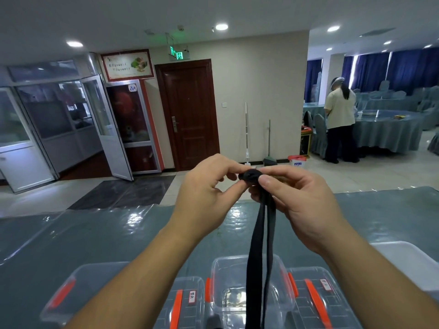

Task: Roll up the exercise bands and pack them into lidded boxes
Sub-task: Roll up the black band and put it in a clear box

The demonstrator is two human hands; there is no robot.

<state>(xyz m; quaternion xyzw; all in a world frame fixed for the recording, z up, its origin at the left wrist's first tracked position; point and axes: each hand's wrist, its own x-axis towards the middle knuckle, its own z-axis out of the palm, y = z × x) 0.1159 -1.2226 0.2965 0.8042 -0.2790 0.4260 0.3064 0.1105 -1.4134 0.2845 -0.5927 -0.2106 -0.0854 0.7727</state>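
Both hands, left (204,195) and right (301,200), pinch a black band (259,233) above the glossy teal tabletop (118,233); beyond, a dining hall.

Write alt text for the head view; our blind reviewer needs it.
Two bare hands, left hand and right hand, pinch the small rolled end of a long black exercise band, whose loose length hangs over an open clear plastic box with orange latches. Lidded clear boxes flank it on a grey-green table.
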